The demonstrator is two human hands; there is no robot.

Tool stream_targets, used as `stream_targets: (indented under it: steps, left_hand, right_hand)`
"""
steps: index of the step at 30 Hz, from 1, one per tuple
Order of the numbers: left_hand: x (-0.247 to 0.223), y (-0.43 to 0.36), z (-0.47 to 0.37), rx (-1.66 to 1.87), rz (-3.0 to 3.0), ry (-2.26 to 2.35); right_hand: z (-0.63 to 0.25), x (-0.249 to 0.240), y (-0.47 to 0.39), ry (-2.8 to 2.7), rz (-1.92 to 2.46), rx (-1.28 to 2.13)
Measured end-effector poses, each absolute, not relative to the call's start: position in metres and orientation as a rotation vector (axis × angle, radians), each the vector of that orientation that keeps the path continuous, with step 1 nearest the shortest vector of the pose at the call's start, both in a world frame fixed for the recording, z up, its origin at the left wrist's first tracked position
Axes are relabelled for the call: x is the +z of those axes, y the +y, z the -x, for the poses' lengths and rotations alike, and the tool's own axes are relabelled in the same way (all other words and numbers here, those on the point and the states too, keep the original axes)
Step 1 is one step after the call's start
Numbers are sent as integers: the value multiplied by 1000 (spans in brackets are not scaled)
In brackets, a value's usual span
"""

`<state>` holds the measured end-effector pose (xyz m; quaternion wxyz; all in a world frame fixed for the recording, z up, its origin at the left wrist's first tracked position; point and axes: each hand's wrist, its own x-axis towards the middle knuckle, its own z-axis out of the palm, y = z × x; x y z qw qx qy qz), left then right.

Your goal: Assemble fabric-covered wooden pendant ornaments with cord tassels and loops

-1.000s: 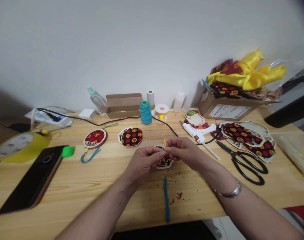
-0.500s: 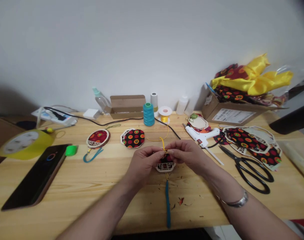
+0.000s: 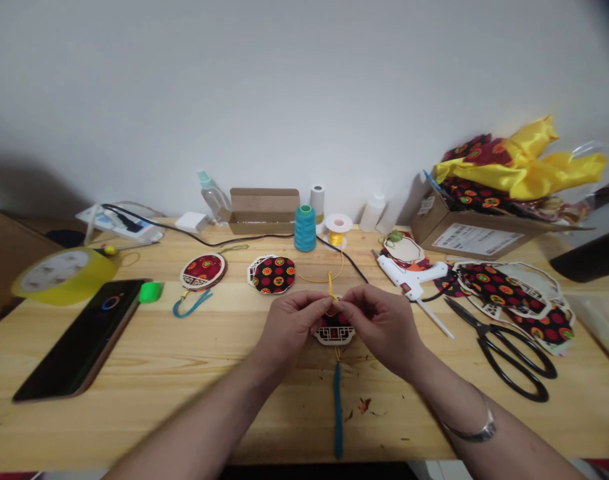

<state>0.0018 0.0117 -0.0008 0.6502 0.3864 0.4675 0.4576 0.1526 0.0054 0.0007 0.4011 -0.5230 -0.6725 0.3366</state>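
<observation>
Both of my hands meet over a small fabric ornament with a pale lattice frame (image 3: 335,335). Thumb and forefinger of my left hand (image 3: 295,328) pinch the yellow cord (image 3: 331,285) at the ornament's top. My right hand (image 3: 379,321) pinches the same cord from the other side, its fingertips touching the left ones. The exact spot of the grip is hidden by the fingers. Below the ornament a blue tassel (image 3: 338,410) lies straight toward the table's front edge. From the cord's upper end a thin yellow strand runs back near the yellow cord spool (image 3: 337,233).
A teal thread cone (image 3: 305,230) stands behind my hands. To the right lie a white glue gun (image 3: 409,275), black scissors (image 3: 504,347) and stacked fabric pieces (image 3: 514,293). Leftward are two ornaments (image 3: 271,275), a phone (image 3: 81,340) and yellow tape (image 3: 64,275).
My view has shifted slightly, so most table items appear a little further right. My fingers have shifted slightly at the yellow cord, and the pinch continues.
</observation>
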Motion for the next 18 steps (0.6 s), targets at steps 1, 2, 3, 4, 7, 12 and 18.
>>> stream_targets:
  steps: [1, 2, 3, 4, 7, 12, 18]
  left_hand:
    - [-1, 12, -2, 1039, -856, 1049]
    - [-2, 12, -2, 1035, -833, 1036]
    - [-3, 12, -2, 1030, -812, 1024]
    - [-3, 13, -2, 1023, -794, 1012]
    - [-5, 14, -2, 1013, -762, 976]
    - [-7, 14, -2, 979, -712, 916]
    - [-8, 14, -3, 955, -655, 883]
  right_hand:
    - [-152, 0, 4, -1784, 1317, 754]
    - [-151, -2, 2, -1870, 1307, 656]
    - [-151, -3, 1, -1954, 1294, 554]
    - [-151, -4, 0, -2035, 1277, 450]
    - [-151, -7, -2, -2219, 1212, 124]
    - [-152, -6, -3, -2300, 1064, -338]
    - [-149, 0, -4, -2371, 1011, -561]
